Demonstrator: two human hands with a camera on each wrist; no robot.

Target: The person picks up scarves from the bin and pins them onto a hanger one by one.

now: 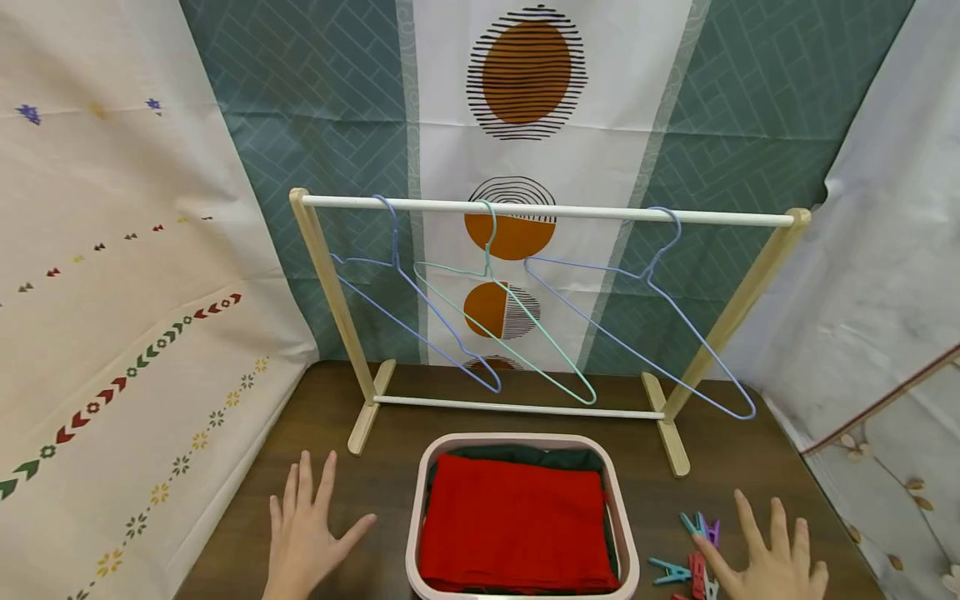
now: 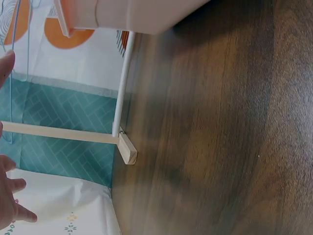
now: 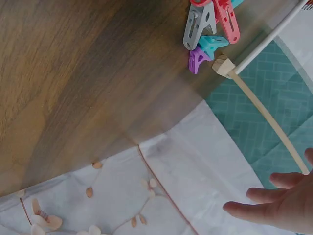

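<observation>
My left hand (image 1: 306, 527) hovers with fingers spread to the left of a pink basket (image 1: 413, 533); it holds nothing. Folded red cloth (image 1: 517, 525) lies in the basket, over dark green cloth (image 1: 525, 455). On the right, my right hand (image 1: 772, 557) is spread too, holding nothing, beside several clothespins (image 1: 697, 565) in teal, purple, red and grey. In the right wrist view the clothespins (image 3: 199, 29) lie in a small pile on the table, apart from the fingers (image 3: 259, 196).
Behind the basket stands a wooden rack (image 1: 540, 208) with white bars. From its top bar hang a blue hanger (image 1: 442, 321), a green hanger (image 1: 551, 342) and another blue hanger (image 1: 693, 329). Patterned cloths surround the brown table (image 1: 360, 492) at the back and sides.
</observation>
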